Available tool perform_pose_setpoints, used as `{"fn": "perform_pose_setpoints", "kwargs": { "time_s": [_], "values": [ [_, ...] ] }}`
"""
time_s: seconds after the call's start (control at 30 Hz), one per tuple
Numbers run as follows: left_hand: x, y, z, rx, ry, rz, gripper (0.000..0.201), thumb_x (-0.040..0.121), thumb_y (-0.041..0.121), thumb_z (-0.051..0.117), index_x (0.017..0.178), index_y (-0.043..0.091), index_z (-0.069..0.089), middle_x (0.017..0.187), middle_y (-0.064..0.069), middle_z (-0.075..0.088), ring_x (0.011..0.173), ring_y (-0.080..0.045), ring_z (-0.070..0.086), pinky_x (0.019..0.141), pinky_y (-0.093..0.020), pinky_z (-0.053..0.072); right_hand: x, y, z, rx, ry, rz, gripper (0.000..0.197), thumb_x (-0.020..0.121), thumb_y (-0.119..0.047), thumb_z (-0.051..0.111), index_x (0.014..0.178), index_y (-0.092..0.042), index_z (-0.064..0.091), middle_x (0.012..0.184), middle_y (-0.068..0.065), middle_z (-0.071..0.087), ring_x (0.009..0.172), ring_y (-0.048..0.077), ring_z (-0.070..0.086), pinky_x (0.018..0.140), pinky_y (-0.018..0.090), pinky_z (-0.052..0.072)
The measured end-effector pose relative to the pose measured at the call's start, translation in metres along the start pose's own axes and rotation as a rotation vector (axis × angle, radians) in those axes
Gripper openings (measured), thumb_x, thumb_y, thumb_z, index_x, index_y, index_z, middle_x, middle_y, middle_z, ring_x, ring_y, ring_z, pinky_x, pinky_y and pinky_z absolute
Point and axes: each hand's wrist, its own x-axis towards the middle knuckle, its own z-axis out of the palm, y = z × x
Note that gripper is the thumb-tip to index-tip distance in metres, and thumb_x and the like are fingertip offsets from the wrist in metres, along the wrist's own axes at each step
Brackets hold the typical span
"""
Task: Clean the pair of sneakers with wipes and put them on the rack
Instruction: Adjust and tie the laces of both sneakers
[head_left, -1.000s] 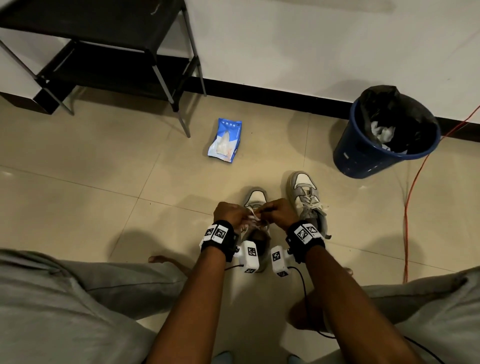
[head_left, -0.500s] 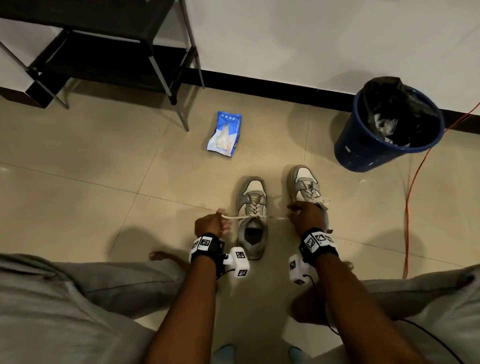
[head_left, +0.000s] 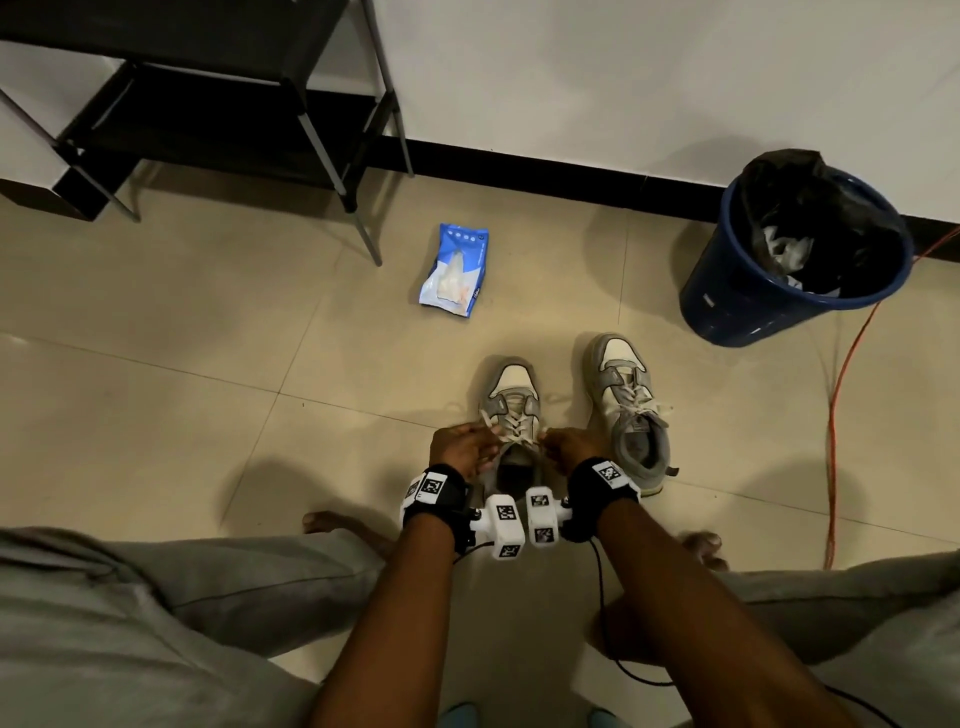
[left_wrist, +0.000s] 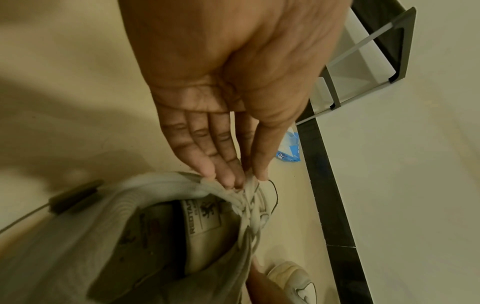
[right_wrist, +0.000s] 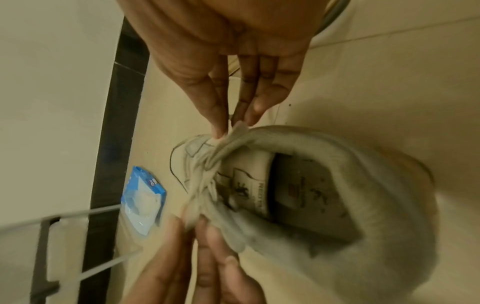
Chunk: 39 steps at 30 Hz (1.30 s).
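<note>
Two grey-and-white sneakers stand side by side on the tiled floor, the left sneaker (head_left: 511, 402) between my hands and the right sneaker (head_left: 631, 415) beside it, laces tied. My left hand (head_left: 462, 447) pinches a lace (left_wrist: 249, 185) at the left sneaker's left eyelets (left_wrist: 244, 203). On the other side my right hand (head_left: 566, 447) pinches the other lace end (right_wrist: 235, 131) between thumb and fingers. The shoe's opening and tongue label (right_wrist: 249, 189) face the wrist cameras. A blue pack of wipes (head_left: 456, 270) lies beyond the shoes. The black rack (head_left: 208, 104) stands at the back left.
A blue bin (head_left: 789, 249) lined with a black bag and holding used wipes stands at the back right by the wall. An orange cable (head_left: 836, 415) runs along the floor on the right. My bare feet and grey-trousered knees frame the shoes.
Half a second ago my hands were spread apart, pulling the laces taut sideways. Now both hands have come back together over the left sneaker's top eyelets.
</note>
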Motion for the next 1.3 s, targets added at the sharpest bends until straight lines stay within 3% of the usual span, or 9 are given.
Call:
{"fn": "perform_pose_setpoints", "kwargs": {
  "time_s": [0.13,0.3,0.4,0.6,0.87,0.97,1.03,1.13,1.3],
  "values": [
    [0.003,0.005,0.005,-0.031,-0.011,0.018,0.012,0.093,0.002,0.061,0.087,0.011,0.065,0.066,0.001,0.073,0.058,-0.011,0.067,0.053,-0.023,0.054,-0.010,-0.017,0.003,0.298,-0.061,0.000,0.012,0.091,-0.017,0.057,0.080,-0.015,0.062,0.074,0.003,0.066,0.063,0.013,0.052,0.055,0.026,0.039],
    [0.003,0.005,0.013,-0.188,-0.096,0.085,0.019,0.098,0.014,0.057,0.105,0.003,0.071,0.092,-0.010,0.075,0.076,-0.017,0.072,0.068,-0.027,0.058,-0.019,-0.021,0.008,0.463,-0.206,-0.059,0.009,0.090,-0.010,0.056,0.090,-0.012,0.065,0.076,0.002,0.066,0.052,0.009,0.049,0.041,0.019,0.039],
    [0.004,0.001,0.012,-0.329,-0.114,0.083,0.022,0.100,0.018,0.055,0.104,0.004,0.072,0.092,-0.010,0.075,0.083,-0.020,0.072,0.075,-0.030,0.059,-0.013,-0.020,0.010,0.514,-0.225,-0.048,0.013,0.094,-0.010,0.052,0.087,-0.011,0.063,0.069,-0.001,0.059,0.046,0.006,0.044,0.038,0.016,0.032],
    [0.013,-0.007,-0.007,-0.546,0.031,-0.176,0.025,0.103,0.014,0.046,0.098,0.003,0.067,0.074,-0.011,0.074,0.061,-0.016,0.072,0.054,-0.022,0.056,0.005,-0.007,-0.008,0.583,-0.184,0.067,0.024,0.100,-0.009,0.037,0.079,-0.013,0.048,0.051,-0.005,0.048,0.032,0.004,0.030,0.032,0.013,0.022],
    [0.010,0.011,0.004,-0.108,0.042,0.143,0.013,0.089,0.017,0.071,0.088,0.005,0.076,0.075,-0.009,0.071,0.052,-0.013,0.056,0.045,-0.020,0.038,-0.010,-0.019,-0.015,0.180,-0.171,-0.124,0.011,0.091,-0.015,0.056,0.085,-0.011,0.064,0.061,-0.001,0.047,0.044,0.010,0.031,0.043,0.019,0.022],
    [0.015,0.019,0.005,0.531,-0.021,0.373,0.019,0.084,0.026,0.074,0.075,0.009,0.077,0.071,-0.011,0.071,0.057,-0.014,0.062,0.058,-0.027,0.047,-0.016,-0.030,-0.015,-0.358,-0.115,-0.390,0.010,0.083,-0.025,0.071,0.082,-0.017,0.077,0.060,0.001,0.063,0.048,0.015,0.051,0.046,0.024,0.039],
    [0.012,0.024,0.008,0.940,-0.078,0.415,0.023,0.082,0.029,0.071,0.071,0.009,0.074,0.073,-0.014,0.069,0.073,-0.026,0.067,0.065,-0.032,0.050,-0.027,-0.041,-0.011,-0.737,-0.150,-0.527,0.011,0.080,-0.030,0.074,0.085,-0.021,0.079,0.074,0.002,0.073,0.069,0.015,0.065,0.061,0.026,0.047],
    [-0.003,0.034,0.021,1.260,-0.037,0.478,0.020,0.087,0.026,0.061,0.089,0.010,0.073,0.095,-0.015,0.070,0.094,-0.034,0.065,0.073,-0.034,0.048,-0.043,-0.056,-0.002,-1.029,-0.111,-0.605,0.016,0.079,-0.027,0.074,0.092,-0.020,0.079,0.094,0.002,0.075,0.088,0.018,0.067,0.067,0.020,0.040],
    [-0.024,0.031,0.038,1.711,0.031,0.625,0.029,0.094,0.025,0.051,0.115,0.009,0.063,0.119,-0.013,0.066,0.112,-0.035,0.059,0.090,-0.039,0.048,-0.071,-0.076,0.012,-1.426,-0.044,-0.675,0.022,0.082,-0.025,0.065,0.098,-0.010,0.071,0.102,0.014,0.069,0.096,0.033,0.065,0.074,0.033,0.049]
  ]
}}
